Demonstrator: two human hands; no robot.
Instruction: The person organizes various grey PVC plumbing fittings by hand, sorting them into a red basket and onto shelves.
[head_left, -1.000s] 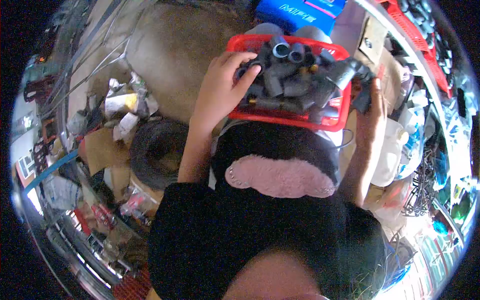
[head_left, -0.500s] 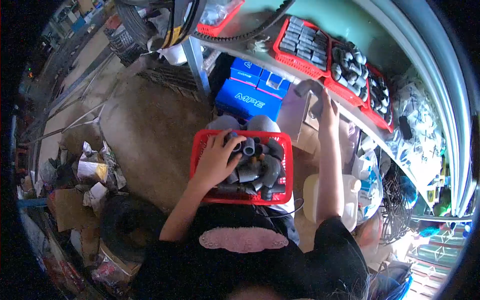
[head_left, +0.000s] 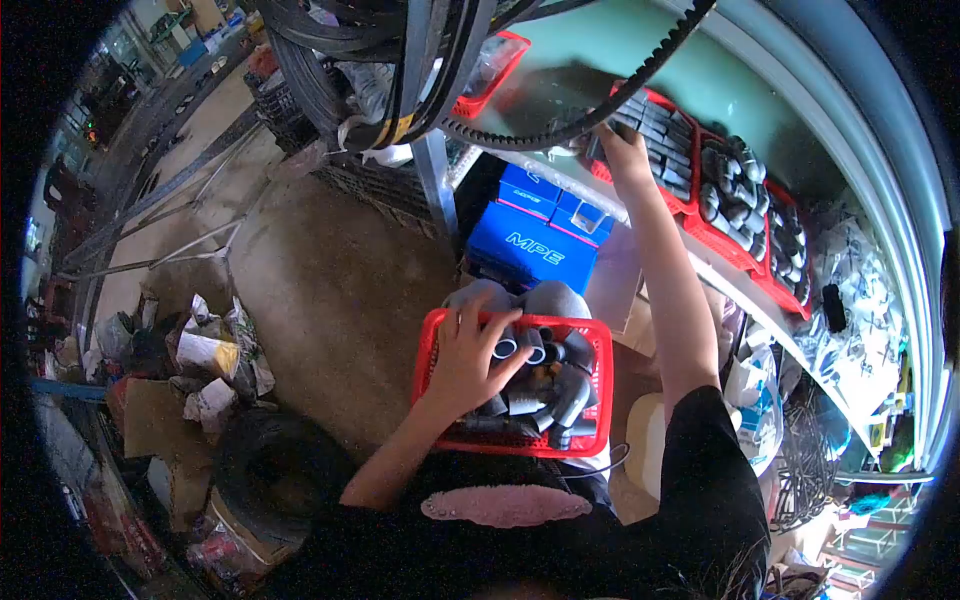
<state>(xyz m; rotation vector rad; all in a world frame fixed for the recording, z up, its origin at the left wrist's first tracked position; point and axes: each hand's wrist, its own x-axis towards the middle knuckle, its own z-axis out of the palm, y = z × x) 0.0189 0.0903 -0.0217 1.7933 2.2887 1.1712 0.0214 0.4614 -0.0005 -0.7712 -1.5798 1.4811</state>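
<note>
A red basket of dark grey pipe fittings rests on my lap. My left hand reaches over its left side, thumb and fingers curled round a short grey pipe coupling. Another coupling sits beside it, and a grey elbow lies further right. My right arm is stretched out to the shelf. There my right hand is closed on a grey pipe fitting at the left edge of a red basket of straight couplings. A hanging ribbed belt partly hides that spot.
Two more red baskets of grey fittings stand along the shelf. Blue boxes are stacked below it. Black belts hang at upper left. A tyre and scrap packaging lie at left.
My right hand has moved from in front of the shelf, with a grey fitting, up and left to the basket of straight couplings. My left hand stays over the lap basket. The view has shifted.
</note>
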